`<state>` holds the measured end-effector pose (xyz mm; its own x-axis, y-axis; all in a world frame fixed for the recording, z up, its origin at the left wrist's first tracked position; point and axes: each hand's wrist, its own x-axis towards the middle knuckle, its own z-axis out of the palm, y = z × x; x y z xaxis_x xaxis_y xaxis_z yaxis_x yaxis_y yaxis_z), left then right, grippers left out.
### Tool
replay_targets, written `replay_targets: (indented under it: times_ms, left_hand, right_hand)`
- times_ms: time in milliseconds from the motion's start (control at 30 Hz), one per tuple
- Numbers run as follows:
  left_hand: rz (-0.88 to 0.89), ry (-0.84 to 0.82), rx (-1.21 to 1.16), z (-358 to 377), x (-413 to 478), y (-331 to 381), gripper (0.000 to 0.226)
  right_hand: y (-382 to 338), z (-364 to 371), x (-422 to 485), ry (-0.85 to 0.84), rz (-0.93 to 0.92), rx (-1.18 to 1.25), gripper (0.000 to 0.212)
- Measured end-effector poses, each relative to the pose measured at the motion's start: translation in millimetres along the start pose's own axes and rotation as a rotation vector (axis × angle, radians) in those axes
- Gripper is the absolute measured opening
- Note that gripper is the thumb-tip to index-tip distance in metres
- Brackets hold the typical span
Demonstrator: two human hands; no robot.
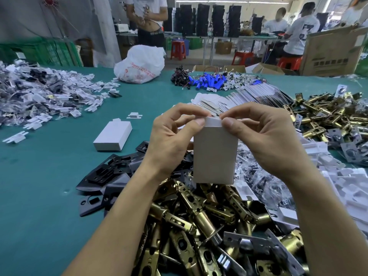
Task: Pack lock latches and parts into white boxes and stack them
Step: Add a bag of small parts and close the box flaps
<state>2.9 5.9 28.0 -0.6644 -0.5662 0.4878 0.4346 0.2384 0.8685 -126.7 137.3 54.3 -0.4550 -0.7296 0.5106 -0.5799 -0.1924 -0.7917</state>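
A white box (215, 156) stands upright in mid-air over a heap of brass lock latches (199, 226). My left hand (171, 136) grips its left side, thumb and fingers pinching the top flap. My right hand (264, 138) grips the right side and pinches the same flap from the other end. What is inside the box is hidden. A closed white box (113, 136) lies flat on the green table (39, 196) to the left. Black strike plates (111, 176) lie beside the latches.
Flat white box blanks (229, 102) fan out behind the hands. More brass latches (328, 116) pile at the right, with bagged parts (258, 176) and white trays (350, 186). Bagged parts (29, 92) heap at the left. Blue batteries (207, 81) and a plastic bag (139, 64) sit farther back. People work behind.
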Motion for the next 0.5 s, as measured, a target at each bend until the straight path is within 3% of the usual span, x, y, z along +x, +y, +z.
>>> replay_targets:
  times_ms: [167,300,500]
  left_hand:
    - [-0.010,0.019,-0.007,-2.8,0.5,0.1,0.013]
    - [0.012,0.002,0.119,-2.6,-0.8,-0.5,0.013]
    - [-0.011,-0.107,0.210,-4.0,0.9,-2.7,0.021]
  right_hand:
    - [-0.3,-1.8,-1.9,-0.026,-0.018,-0.009,0.023]
    - [1.5,-5.0,-4.2,-0.077,0.008,0.027,0.034]
    - [3.3,-7.2,-4.0,-0.125,0.055,0.088,0.030]
